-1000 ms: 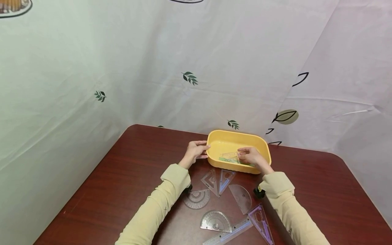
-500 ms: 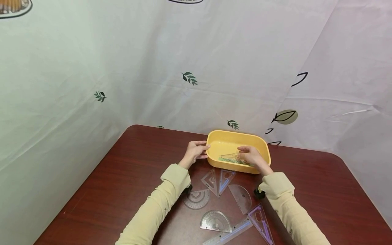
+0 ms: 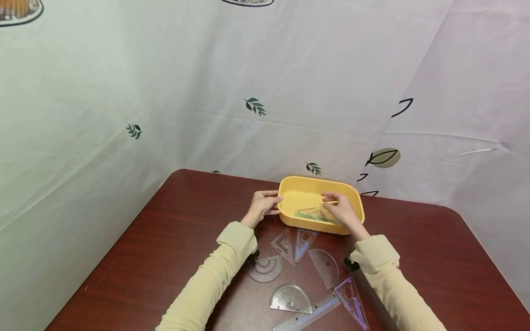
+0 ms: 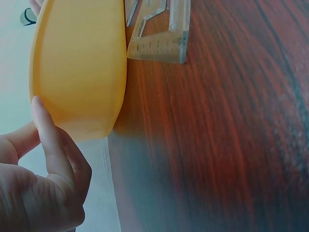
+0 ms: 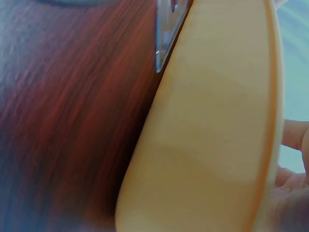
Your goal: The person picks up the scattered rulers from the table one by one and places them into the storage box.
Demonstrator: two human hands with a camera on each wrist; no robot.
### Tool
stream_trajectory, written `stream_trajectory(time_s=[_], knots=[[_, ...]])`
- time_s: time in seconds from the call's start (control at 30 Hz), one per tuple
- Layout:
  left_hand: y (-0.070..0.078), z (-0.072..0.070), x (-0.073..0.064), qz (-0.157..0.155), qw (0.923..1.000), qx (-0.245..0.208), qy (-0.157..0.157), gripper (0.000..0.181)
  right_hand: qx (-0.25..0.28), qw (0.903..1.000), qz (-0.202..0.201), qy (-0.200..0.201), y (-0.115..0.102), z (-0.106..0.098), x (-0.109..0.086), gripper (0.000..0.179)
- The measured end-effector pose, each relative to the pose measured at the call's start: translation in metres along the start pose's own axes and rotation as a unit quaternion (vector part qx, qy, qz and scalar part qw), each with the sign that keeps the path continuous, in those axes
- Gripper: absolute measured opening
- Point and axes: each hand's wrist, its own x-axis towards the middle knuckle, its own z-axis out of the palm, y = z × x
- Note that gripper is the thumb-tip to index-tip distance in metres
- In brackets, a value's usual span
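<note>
The tub (image 3: 300, 198) sits at twelve o'clock on the counter (image 3: 414, 248), drawing tools (image 3: 309, 214) inside along its six o'clock wall, the left grip (image 3: 262, 203) at its nine o'clock rim. Two set squares (image 3: 304, 248) lie toward seven, a ruler (image 3: 308, 317) farther toward six.

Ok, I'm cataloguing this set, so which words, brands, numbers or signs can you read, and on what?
No text can be read.
Set squares: scale marks, too blurred.
Protractors: marks, too small.
Ruler: marks, too small.
Pieces in the tub: too small to read.
Tub: no lettering on the sides that show.
Cloth: leaf prints, no words in view.
</note>
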Motion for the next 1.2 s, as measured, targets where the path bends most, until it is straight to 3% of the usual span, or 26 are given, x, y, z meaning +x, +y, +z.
stream_trajectory(time_s=[0.37,0.57,0.9,1.2], knots=[[0.001,-0.001,-0.002,0.003,1.0,0.001,-0.006,0.04,-0.011,0.999,-0.034,0.026,-0.009,0.003,-0.013,0.041],[0.0,-0.002,-0.002,0.008,0.9999,0.004,-0.004,0.039,-0.002,0.9987,-0.046,0.021,-0.018,0.007,-0.022,0.04],[-0.001,-0.001,0.0,0.01,0.9999,0.002,-0.004,0.038,0.034,0.9969,-0.065,-0.03,-0.04,0.022,-0.032,0.037],[-0.001,-0.001,0.0,0.013,0.9999,-0.003,-0.005,0.037,0.039,0.9853,-0.12,-0.116,-0.055,0.039,-0.044,0.035]])
